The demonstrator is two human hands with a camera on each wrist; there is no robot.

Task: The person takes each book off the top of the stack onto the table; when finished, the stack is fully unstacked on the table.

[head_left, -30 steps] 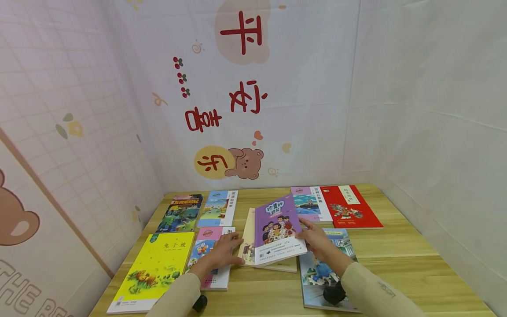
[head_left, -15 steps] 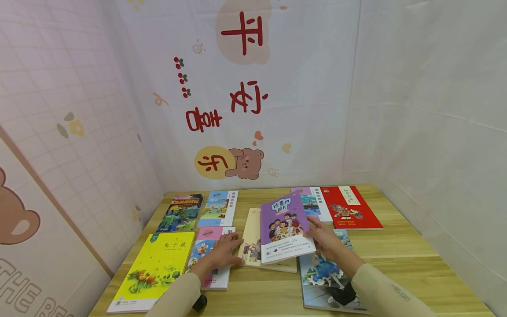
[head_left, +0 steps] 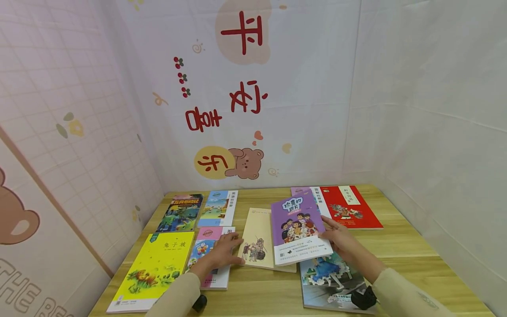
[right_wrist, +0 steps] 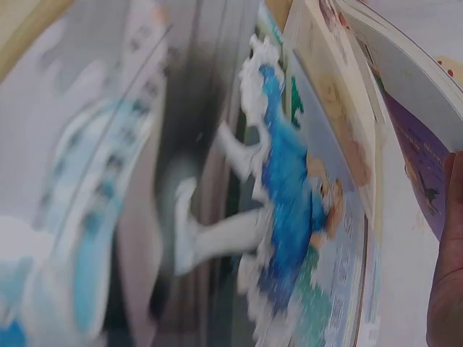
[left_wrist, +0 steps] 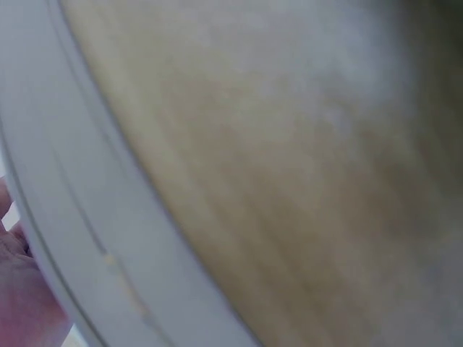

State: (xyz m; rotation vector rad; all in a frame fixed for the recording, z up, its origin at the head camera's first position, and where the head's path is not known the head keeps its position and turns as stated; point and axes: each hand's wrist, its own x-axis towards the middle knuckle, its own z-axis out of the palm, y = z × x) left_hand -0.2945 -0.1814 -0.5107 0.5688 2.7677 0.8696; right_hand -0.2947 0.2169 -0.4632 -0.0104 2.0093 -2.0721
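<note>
In the head view my right hand [head_left: 348,244] grips the right edge of a purple paperback book [head_left: 299,226]. That book is raised, overlapping a cream book [head_left: 253,231] and the book with a girl in a blue dress [head_left: 328,293]. The right wrist view shows the purple book [right_wrist: 416,163] lifted above the blue-dress cover [right_wrist: 278,210], with part of the hand [right_wrist: 448,289] along its edge. My left hand [head_left: 222,253] rests over a pink-topped book [head_left: 215,281], fingertips near the cream book's left edge. The left wrist view is blurred; only some of the hand [left_wrist: 29,300] shows.
A yellow book [head_left: 154,268] lies front left. Behind it are a dark green book [head_left: 181,213] and a light blue one [head_left: 218,209]. A red book [head_left: 350,209] lies at the back right, beside a partly covered lilac book [head_left: 303,191]. White cloth walls [head_left: 301,110] surround the wooden table [head_left: 412,259].
The purple book has moved to the right in my right hand, uncovering more of the cream book and covering more of the lilac and blue-dress books. My left hand has stayed put.
</note>
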